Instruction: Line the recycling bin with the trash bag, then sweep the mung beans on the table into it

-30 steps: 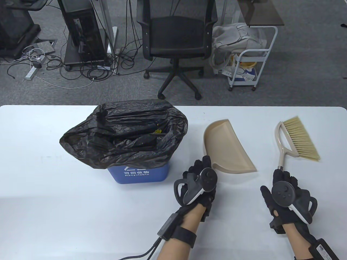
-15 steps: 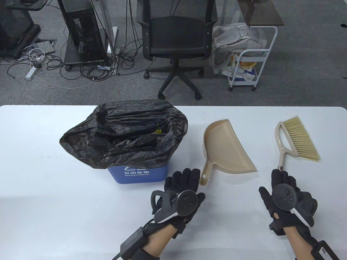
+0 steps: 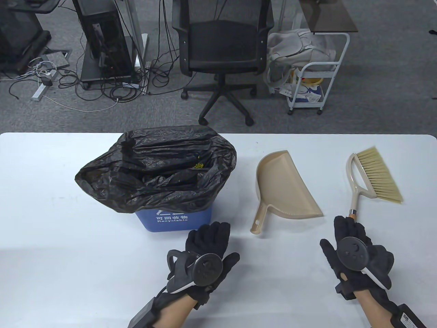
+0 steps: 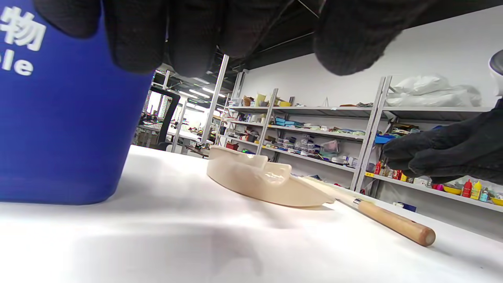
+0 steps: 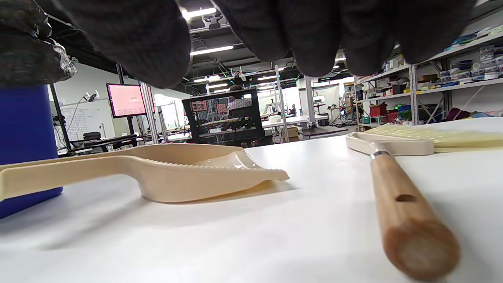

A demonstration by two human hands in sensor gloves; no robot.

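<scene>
With the lined bin [image 3: 174, 218] holding beans and both tools lying beside it, left hand [image 3: 205, 253] and right hand [image 3: 355, 249], released, seem finished.

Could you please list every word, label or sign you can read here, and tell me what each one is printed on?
"可回收物": white, front of the blue recycling bin.
"Recyclable": white, just beneath it on the same bin.
Left wrist view: only "物" and "ole" of that print show.
Label at the right wrist: too small to read.
Shelf goods and monitor: too blurred.
</scene>
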